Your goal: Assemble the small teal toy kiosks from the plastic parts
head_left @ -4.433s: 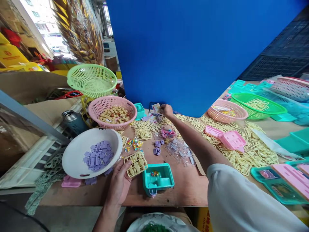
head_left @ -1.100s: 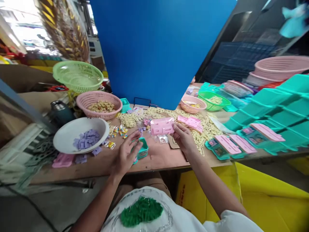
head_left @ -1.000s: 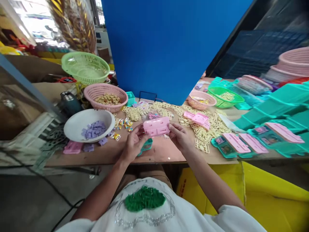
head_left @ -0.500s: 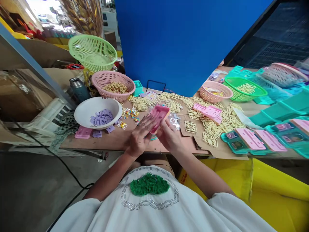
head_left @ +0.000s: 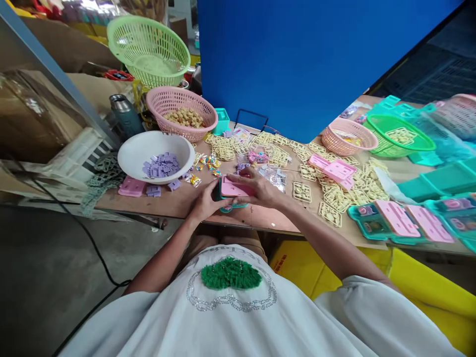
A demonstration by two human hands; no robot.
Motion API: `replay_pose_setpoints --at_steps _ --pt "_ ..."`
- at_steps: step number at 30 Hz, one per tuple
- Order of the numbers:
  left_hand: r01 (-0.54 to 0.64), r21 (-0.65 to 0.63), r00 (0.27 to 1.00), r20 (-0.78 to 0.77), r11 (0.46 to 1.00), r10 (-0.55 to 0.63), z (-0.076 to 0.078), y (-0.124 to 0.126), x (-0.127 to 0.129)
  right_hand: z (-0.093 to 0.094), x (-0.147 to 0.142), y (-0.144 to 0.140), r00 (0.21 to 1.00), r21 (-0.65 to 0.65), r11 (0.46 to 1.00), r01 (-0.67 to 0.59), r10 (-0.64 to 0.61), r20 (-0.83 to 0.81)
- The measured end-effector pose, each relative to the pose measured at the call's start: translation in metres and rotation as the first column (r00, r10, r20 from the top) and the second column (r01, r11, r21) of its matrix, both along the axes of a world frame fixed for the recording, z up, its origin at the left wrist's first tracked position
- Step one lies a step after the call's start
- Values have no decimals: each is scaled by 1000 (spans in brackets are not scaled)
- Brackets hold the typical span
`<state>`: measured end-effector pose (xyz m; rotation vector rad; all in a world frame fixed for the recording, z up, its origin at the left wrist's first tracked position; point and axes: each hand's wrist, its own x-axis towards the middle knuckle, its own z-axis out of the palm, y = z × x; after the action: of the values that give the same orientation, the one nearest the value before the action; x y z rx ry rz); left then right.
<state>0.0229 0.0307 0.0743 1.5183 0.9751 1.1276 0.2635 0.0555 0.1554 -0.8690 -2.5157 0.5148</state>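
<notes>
A pink moulded plastic tray (head_left: 231, 187) lies over a teal plastic case (head_left: 229, 208) at the table's front edge, close to my body. My right hand (head_left: 260, 189) grips the tray from the right, fingers over its top and thumb at the near edge. At the left end, my left hand (head_left: 207, 202) is closed around the side of the case, its thumb along the front. Most of the case is hidden under the tray and my hands. Just beyond them lie clear plastic packets (head_left: 274, 177) and a small pink item (head_left: 258, 154).
To the left stand a white bowl (head_left: 126, 158) of purple pieces, a pink basket (head_left: 156, 111), a green basket (head_left: 148, 49) and a flask (head_left: 126, 116). Cream moulded frames (head_left: 302, 192) cover the right side, near teal cases with pink trays (head_left: 397, 218). A blue panel (head_left: 290, 64) rises behind.
The pink tray, held up and tilted between both hands before, has come down flat onto the teal case. My left hand has moved to the case's left side. The view has shifted slightly.
</notes>
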Motion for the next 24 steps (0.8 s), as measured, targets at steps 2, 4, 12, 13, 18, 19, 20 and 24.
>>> replay_pose_setpoints --at_steps 2,4,12,13,18,19,20,24 --pt "58 -19 998 8 998 -58 4 3 -2 -4 1 -2 1000 6 1000 1 -1 15" --pt "107 -30 994 4 994 -107 6 5 -4 -8 2 -4 999 14 1000 11 -12 33" --pt "181 -48 980 96 982 -176 4 6 -8 -12 0 -21 986 35 996 80 -84 142" --pt "185 -60 978 112 981 -177 4 6 -8 -12 0 -23 984 33 996 84 -89 157" --pt "203 -125 971 151 971 -183 2 6 -9 -12 1 -27 973 31 996 81 -86 214" --pt "212 -133 969 156 968 -190 2 7 -10 -13 2 -27 971 37 996 83 -89 221" --pt "221 -139 967 162 965 -198 2 7 -11 -14 2 -27 970 43 995 86 -94 224" --pt "245 -138 961 163 960 -222 7 9 -13 -19 1 -25 970 64 994 85 -97 221"
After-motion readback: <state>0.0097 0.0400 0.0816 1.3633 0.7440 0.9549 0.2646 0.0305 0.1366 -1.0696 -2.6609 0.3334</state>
